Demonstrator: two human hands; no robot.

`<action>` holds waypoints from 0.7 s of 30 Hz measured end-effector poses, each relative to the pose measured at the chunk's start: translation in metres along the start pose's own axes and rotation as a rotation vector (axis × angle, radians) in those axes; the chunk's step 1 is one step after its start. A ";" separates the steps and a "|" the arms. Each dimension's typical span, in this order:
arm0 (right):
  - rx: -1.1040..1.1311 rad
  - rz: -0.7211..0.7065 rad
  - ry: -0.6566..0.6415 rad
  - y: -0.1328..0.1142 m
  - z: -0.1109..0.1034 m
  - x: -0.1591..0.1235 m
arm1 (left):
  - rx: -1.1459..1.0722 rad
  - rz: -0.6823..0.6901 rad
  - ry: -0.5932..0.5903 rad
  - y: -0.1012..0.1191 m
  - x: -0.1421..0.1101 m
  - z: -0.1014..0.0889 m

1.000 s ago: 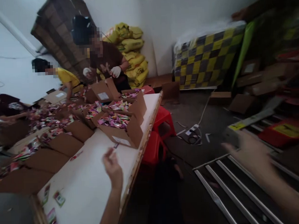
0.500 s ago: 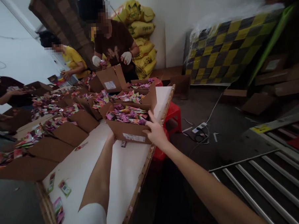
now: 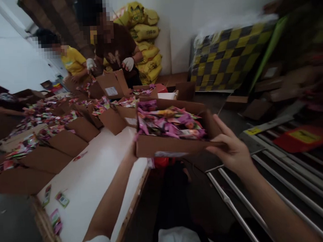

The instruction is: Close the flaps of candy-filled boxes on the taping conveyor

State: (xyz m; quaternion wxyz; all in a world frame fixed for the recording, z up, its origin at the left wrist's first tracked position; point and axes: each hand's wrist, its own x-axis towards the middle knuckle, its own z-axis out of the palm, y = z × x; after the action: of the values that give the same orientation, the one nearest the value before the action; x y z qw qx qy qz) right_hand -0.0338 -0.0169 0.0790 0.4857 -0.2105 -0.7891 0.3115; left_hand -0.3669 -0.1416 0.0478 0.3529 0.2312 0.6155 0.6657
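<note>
I hold an open cardboard box [image 3: 162,145] full of pink, purple and orange packets [image 3: 169,122] in the air, past the table's right edge. My left hand [image 3: 131,155] grips the box's left end, its fingers mostly hidden behind the cardboard. My right hand [image 3: 231,150] clasps the right end with the fingers pressed against the side. The white table [image 3: 94,177] lies below and to the left.
Several more open boxes of packets [image 3: 71,128] crowd the table's far part. A few loose packets [image 3: 58,204] lie near its front. Three people work at the far end, one in white gloves [image 3: 128,63]. A roller conveyor [image 3: 277,191] runs at right. Red stools [image 3: 160,89] and yellow sacks [image 3: 144,32] stand behind.
Both hands took hold of the nearest box on the table and lifted it off, carrying it right over the gap toward the rollers.
</note>
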 end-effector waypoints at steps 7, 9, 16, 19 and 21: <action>-0.241 0.262 0.043 0.055 -0.154 -0.141 | -0.295 -0.769 -0.483 -0.146 -0.058 0.199; -0.269 0.332 0.079 0.068 -0.186 -0.172 | -0.323 -0.842 -0.525 -0.181 -0.077 0.237; -0.291 0.443 0.140 0.091 -0.239 -0.217 | -0.345 -1.021 -0.771 -0.223 -0.110 0.279; -0.283 0.444 0.120 0.093 -0.241 -0.223 | -0.246 -1.087 -0.834 -0.216 -0.108 0.278; -0.295 0.439 0.148 0.094 -0.241 -0.227 | -0.112 -1.096 -0.829 -0.214 -0.107 0.277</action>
State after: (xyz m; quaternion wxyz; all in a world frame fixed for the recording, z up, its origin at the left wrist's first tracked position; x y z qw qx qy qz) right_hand 0.2848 -0.0246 -0.0500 0.4271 -0.4672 -0.7237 0.2750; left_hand -0.0530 -0.0415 -0.1113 0.8562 0.1036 0.4226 0.2784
